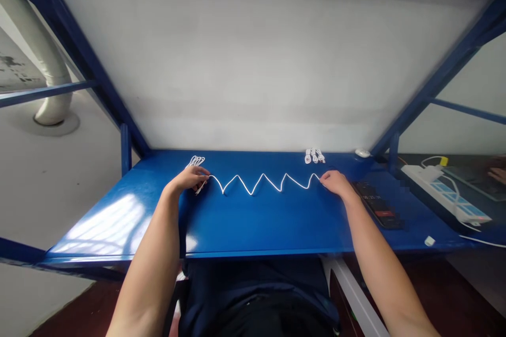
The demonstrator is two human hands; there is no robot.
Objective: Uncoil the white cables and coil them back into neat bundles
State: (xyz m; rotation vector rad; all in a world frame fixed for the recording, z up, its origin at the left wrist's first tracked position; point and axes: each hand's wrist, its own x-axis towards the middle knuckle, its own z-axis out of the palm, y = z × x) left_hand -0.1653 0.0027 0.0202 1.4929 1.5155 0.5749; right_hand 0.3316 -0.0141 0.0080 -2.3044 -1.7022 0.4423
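Head view: a thin white cable (261,183) lies in zigzag kinks across the middle of the blue table (253,226), looking light and limp with springy bends, best pinched at its ends. The left hand (188,179) pinches one end, the right hand (335,181) the other; beyond the cable lie a coiled bundle (196,160) and plugs (314,156).

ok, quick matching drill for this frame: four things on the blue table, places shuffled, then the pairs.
Things:
1. thin white zigzag cable
2. bundle of coiled white cables
3. black rectangular remote
4. small white rounded object

Places:
A. back right corner of the blue metal table
B. stretched between left hand and right hand
C. just right of the right hand
D. back edge, behind the right hand

Pairs: 1-B, 2-D, 3-C, 4-A
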